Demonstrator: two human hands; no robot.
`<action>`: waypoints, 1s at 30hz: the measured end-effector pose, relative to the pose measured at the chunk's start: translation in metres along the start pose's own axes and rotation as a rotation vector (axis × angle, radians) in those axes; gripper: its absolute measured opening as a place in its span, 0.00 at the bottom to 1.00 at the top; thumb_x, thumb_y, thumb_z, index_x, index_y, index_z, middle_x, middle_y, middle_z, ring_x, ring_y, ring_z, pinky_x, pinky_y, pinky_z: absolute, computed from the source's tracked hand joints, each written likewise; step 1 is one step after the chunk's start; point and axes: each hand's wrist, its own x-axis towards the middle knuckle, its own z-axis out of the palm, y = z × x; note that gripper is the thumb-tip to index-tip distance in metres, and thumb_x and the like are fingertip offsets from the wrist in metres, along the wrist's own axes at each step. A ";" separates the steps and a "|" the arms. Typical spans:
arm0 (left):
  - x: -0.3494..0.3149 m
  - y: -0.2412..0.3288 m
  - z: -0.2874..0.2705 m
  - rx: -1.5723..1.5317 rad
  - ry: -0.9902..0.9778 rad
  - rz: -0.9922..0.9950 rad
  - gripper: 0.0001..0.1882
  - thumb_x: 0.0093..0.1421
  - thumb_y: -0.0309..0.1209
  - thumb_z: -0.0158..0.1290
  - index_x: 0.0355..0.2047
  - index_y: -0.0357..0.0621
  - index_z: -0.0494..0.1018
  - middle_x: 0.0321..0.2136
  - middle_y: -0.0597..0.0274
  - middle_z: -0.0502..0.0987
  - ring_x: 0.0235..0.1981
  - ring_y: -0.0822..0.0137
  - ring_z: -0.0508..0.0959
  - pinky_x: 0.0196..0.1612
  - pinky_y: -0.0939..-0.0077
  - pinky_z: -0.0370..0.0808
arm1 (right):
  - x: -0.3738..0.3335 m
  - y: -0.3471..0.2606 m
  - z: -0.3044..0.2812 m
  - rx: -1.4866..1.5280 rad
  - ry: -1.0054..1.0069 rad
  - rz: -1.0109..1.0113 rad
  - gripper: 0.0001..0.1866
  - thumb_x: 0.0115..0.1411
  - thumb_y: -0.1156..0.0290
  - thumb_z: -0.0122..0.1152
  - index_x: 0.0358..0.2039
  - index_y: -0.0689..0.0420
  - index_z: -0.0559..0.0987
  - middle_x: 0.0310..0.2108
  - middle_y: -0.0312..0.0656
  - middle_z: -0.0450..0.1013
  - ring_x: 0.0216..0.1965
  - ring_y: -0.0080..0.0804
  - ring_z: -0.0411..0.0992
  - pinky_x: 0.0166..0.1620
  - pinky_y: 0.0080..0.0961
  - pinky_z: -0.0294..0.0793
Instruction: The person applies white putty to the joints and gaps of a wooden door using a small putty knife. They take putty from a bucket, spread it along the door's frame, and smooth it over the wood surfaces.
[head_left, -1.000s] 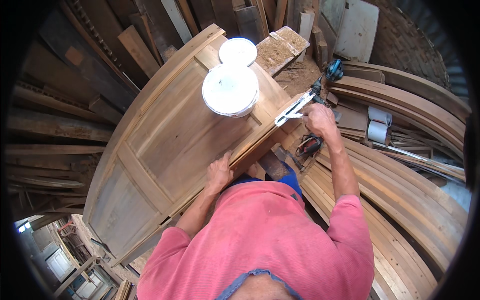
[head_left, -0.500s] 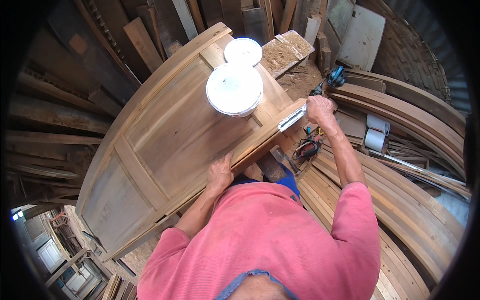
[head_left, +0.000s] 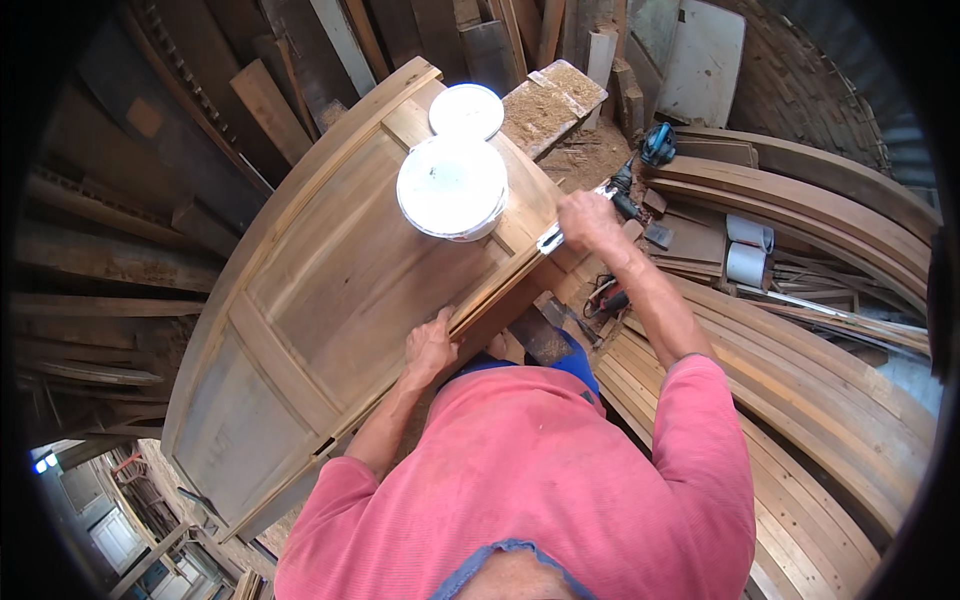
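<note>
A large panelled wooden door (head_left: pixel 345 290) lies flat in front of me, running from the far middle to the lower left. My right hand (head_left: pixel 592 220) is closed around a hand plane (head_left: pixel 550 240), a long narrow silvery tool partly covered by the fingers, at the door's near right edge. Farther left along that same edge, my left hand (head_left: pixel 430 350) grips the frame, with a digit resting on its top. A white round bucket (head_left: pixel 452 188) stands on the door, beside a white round lid or second bucket (head_left: pixel 466 112).
A blue-green power tool (head_left: pixel 658 145) and a red one (head_left: pixel 608 298) lie to the right. Long wooden boards (head_left: pixel 800 370) are stacked there. A sawdust-covered board (head_left: pixel 555 105) sticks out behind the door, and planks (head_left: pixel 270 110) lean at the back left.
My right hand has drawn the plane leftward and nearer along the door's edge. The left hand keeps its place on the frame. The whole view has shifted slightly.
</note>
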 end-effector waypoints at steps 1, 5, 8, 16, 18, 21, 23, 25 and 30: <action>0.001 -0.001 0.001 0.000 -0.001 0.002 0.31 0.51 0.35 0.62 0.56 0.53 0.65 0.33 0.44 0.80 0.35 0.40 0.80 0.38 0.47 0.76 | -0.001 -0.002 0.001 0.012 -0.007 -0.005 0.10 0.49 0.75 0.59 0.32 0.58 0.84 0.34 0.50 0.80 0.40 0.43 0.80 0.44 0.35 0.80; 0.000 -0.004 0.002 -0.011 0.001 0.021 0.32 0.50 0.35 0.63 0.56 0.54 0.64 0.33 0.43 0.80 0.35 0.39 0.79 0.38 0.47 0.76 | 0.005 0.022 -0.003 0.144 0.079 0.212 0.10 0.48 0.75 0.59 0.31 0.59 0.84 0.35 0.52 0.80 0.40 0.48 0.80 0.43 0.38 0.80; 0.000 -0.007 0.004 -0.035 0.026 0.048 0.32 0.50 0.35 0.63 0.56 0.53 0.64 0.33 0.43 0.80 0.35 0.39 0.80 0.38 0.47 0.76 | 0.004 0.043 -0.011 0.110 0.064 0.272 0.12 0.48 0.74 0.59 0.35 0.59 0.84 0.38 0.51 0.80 0.43 0.46 0.79 0.44 0.38 0.79; -0.001 -0.007 0.007 -0.058 0.049 0.054 0.31 0.51 0.36 0.62 0.55 0.52 0.65 0.34 0.42 0.80 0.36 0.40 0.79 0.39 0.47 0.76 | -0.017 0.064 -0.010 0.104 0.170 0.243 0.11 0.46 0.74 0.59 0.31 0.59 0.84 0.34 0.54 0.79 0.39 0.51 0.79 0.41 0.39 0.78; -0.002 -0.006 0.004 -0.057 0.050 0.058 0.31 0.51 0.36 0.62 0.55 0.53 0.65 0.34 0.42 0.80 0.36 0.40 0.79 0.39 0.47 0.76 | -0.018 0.061 -0.007 0.112 0.166 0.185 0.10 0.47 0.73 0.58 0.30 0.59 0.84 0.33 0.55 0.79 0.39 0.51 0.79 0.41 0.40 0.78; -0.003 -0.007 0.003 -0.063 0.057 0.062 0.31 0.51 0.35 0.62 0.55 0.53 0.65 0.34 0.42 0.80 0.36 0.39 0.79 0.39 0.47 0.76 | -0.029 0.052 -0.018 0.243 0.125 0.113 0.11 0.48 0.72 0.55 0.29 0.58 0.84 0.34 0.56 0.79 0.40 0.52 0.78 0.43 0.42 0.77; -0.003 -0.008 0.005 -0.072 0.054 0.047 0.31 0.51 0.35 0.62 0.56 0.53 0.65 0.34 0.43 0.80 0.37 0.39 0.79 0.39 0.47 0.75 | -0.024 0.044 -0.018 0.257 0.099 0.109 0.11 0.48 0.72 0.55 0.30 0.58 0.84 0.35 0.56 0.79 0.41 0.52 0.78 0.44 0.42 0.77; -0.001 -0.009 0.006 -0.069 0.038 0.048 0.31 0.51 0.36 0.62 0.56 0.54 0.65 0.34 0.43 0.80 0.37 0.39 0.79 0.40 0.47 0.75 | -0.007 0.043 -0.002 0.204 0.072 0.132 0.12 0.49 0.72 0.55 0.31 0.59 0.84 0.36 0.56 0.79 0.42 0.52 0.78 0.46 0.43 0.76; 0.002 -0.008 0.000 -0.070 0.010 0.034 0.31 0.51 0.37 0.62 0.55 0.54 0.66 0.35 0.43 0.80 0.38 0.40 0.79 0.40 0.47 0.75 | 0.007 0.045 0.011 0.241 0.138 0.209 0.12 0.52 0.68 0.56 0.33 0.53 0.85 0.37 0.52 0.79 0.44 0.51 0.77 0.48 0.40 0.76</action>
